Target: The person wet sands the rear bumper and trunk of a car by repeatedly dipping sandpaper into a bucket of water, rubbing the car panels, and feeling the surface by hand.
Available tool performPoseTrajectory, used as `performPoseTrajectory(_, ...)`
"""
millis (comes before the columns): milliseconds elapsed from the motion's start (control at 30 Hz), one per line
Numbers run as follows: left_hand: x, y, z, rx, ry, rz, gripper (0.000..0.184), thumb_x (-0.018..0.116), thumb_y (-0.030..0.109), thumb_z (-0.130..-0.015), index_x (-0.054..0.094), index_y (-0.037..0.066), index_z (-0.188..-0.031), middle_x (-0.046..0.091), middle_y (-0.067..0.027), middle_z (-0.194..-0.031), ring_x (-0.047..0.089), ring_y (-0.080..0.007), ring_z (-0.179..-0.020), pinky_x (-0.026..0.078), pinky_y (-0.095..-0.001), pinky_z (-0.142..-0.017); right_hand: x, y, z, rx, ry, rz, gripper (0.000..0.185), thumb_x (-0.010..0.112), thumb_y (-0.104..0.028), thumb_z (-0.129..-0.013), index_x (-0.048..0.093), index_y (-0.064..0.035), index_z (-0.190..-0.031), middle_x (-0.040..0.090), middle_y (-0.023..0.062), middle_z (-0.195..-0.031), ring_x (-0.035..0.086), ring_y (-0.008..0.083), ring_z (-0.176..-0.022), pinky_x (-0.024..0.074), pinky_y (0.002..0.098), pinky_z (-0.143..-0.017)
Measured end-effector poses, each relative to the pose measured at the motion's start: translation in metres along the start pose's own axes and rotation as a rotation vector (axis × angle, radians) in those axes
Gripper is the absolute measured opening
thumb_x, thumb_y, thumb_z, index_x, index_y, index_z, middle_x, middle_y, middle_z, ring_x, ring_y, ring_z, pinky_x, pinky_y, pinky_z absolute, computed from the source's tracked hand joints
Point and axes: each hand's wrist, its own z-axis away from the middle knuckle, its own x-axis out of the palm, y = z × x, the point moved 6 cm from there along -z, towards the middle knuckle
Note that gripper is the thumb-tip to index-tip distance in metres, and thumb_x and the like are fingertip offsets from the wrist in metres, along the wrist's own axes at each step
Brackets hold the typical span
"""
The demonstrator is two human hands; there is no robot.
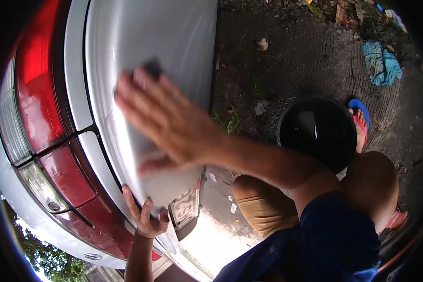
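My right hand (pixel 169 124) reaches across the silver car bumper (pixel 160 28), palm down and blurred by motion. A dark pad (pixel 153 67) shows just past its fingertips, pressed under the fingers; its exact kind is too blurred to tell. Lower down, my left hand (pixel 147 218) rests on the edge of the car's body with its fingers apart, holding nothing. Close to it is the licence plate (pixel 185 207), partly in view. Left of both hands are the red and clear tail lights (pixel 42 84) of the car.
A black bucket (pixel 283 129) with dark, shiny liquid stands on the rough ground by my knees. Further off lies a crumpled blue cloth (pixel 380 65). Dry leaves (pixel 343 11) and bits of litter are scattered about. My foot in a blue and pink flip-flop (pixel 359 115) is beside the bucket.
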Motion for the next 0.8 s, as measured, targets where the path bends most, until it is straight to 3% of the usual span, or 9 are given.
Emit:
performPoseTrajectory(100,0.001,0.003,-0.002,-0.012,0.006,0.017,0.07,0.059,0.043,-0.105,0.034,0.017,-0.165,0.017,-0.0436,-0.166,0.024,-0.062,-0.153,0.032,-0.0678,-0.121,-0.018,0.075,-0.059,0.212,0.149,0.013,0.107,0.035,-0.085,-0.098,0.036,0.0019,-0.161,0.04,0.0288,-0.162,0.035,0.0382,-0.155,0.0295,0.0507,-0.126)
performPoseTrajectory(167,0.0,0.0,-0.001,-0.005,0.021,0.027,0.069,0.059,0.045,-0.105,0.037,0.019,-0.165,0.017,-0.0415,-0.167,0.022,-0.0603,-0.155,0.031,-0.0686,-0.121,-0.012,0.05,-0.042,0.235,0.146,0.016,0.109,0.036,-0.085,-0.097,0.031,0.002,-0.163,0.033,0.0298,-0.165,0.028,0.0393,-0.157,0.0251,0.0519,-0.128)
performPoseTrajectory(267,0.002,-0.003,0.006,-0.007,0.022,0.029,0.069,0.059,0.045,-0.105,0.036,0.019,-0.165,0.018,-0.0417,-0.167,0.022,-0.0604,-0.155,0.031,-0.0693,-0.121,0.012,-0.032,0.018,0.027,-0.067,-0.1,0.112,0.037,-0.084,-0.097,0.022,0.0022,-0.166,0.023,0.0315,-0.169,0.019,0.0409,-0.16,0.0185,0.0536,-0.13)
performPoseTrajectory(333,0.002,-0.002,0.003,-0.008,0.008,0.018,0.07,0.058,0.045,-0.105,0.035,0.02,-0.166,0.017,-0.0403,-0.168,0.022,-0.0601,-0.155,0.029,-0.0693,-0.122,0.004,-0.005,-0.015,0.055,-0.125,-0.135,0.114,0.038,-0.084,-0.097,0.016,0.0024,-0.168,0.016,0.0325,-0.172,0.013,0.042,-0.163,0.0141,0.0547,-0.132)
performPoseTrajectory(367,0.0,-0.003,0.001,-0.009,0.009,0.028,0.07,0.058,0.043,-0.105,0.035,0.02,-0.166,0.016,-0.0397,-0.168,0.022,-0.06,-0.155,0.028,-0.0692,-0.122,-0.027,0.045,-0.057,0.15,0.298,0.155,0.105,0.039,-0.082,-0.098,0.044,0.0052,-0.156,0.047,0.0354,-0.156,0.045,0.0404,-0.15,0.0386,0.05,-0.123)
performPoseTrajectory(500,-0.001,0.001,-0.002,-0.013,0.006,0.023,0.07,0.059,0.041,-0.103,0.035,0.02,-0.166,0.015,-0.0388,-0.169,0.022,-0.0599,-0.155,0.028,-0.0691,-0.123,-0.018,0.047,-0.051,0.229,0.2,0.05,0.105,0.038,-0.081,-0.1,0.035,0.0043,-0.161,0.034,0.033,-0.163,0.033,0.0412,-0.155,0.0295,0.0547,-0.126)
performPoseTrajectory(633,0.0,0.0,0.002,0.006,-0.022,0.002,0.071,0.058,0.041,-0.105,0.031,0.018,-0.167,0.015,-0.0457,-0.165,0.023,-0.0636,-0.153,0.031,-0.0692,-0.12,0.014,-0.018,0.006,-0.047,-0.137,-0.135,0.105,0.036,-0.08,-0.101,0.025,0.0034,-0.165,0.022,0.0306,-0.171,0.02,0.0421,-0.161,0.0204,0.0594,-0.128)
performPoseTrajectory(700,-0.002,-0.001,-0.001,0.014,-0.02,-0.007,0.072,0.058,0.042,-0.106,0.029,0.017,-0.167,0.015,-0.0454,-0.165,0.023,-0.0636,-0.153,0.031,-0.069,-0.12,-0.022,0.053,-0.057,0.102,0.103,-0.044,0.106,0.034,-0.079,-0.101,0.026,0.0064,-0.163,0.017,0.0317,-0.172,0.018,0.0428,-0.161,0.0184,0.0617,-0.129)
performPoseTrajectory(800,-0.002,0.006,-0.002,-0.003,-0.039,0.0,0.073,0.058,0.043,-0.106,0.028,0.017,-0.168,0.015,-0.0452,-0.165,0.022,-0.0635,-0.153,0.03,-0.0697,-0.121,-0.023,0.04,-0.05,0.228,0.192,0.049,0.095,0.033,-0.073,-0.105,0.036,0.0043,-0.161,0.03,0.0313,-0.167,0.023,0.0369,-0.161,0.022,0.0509,-0.13)
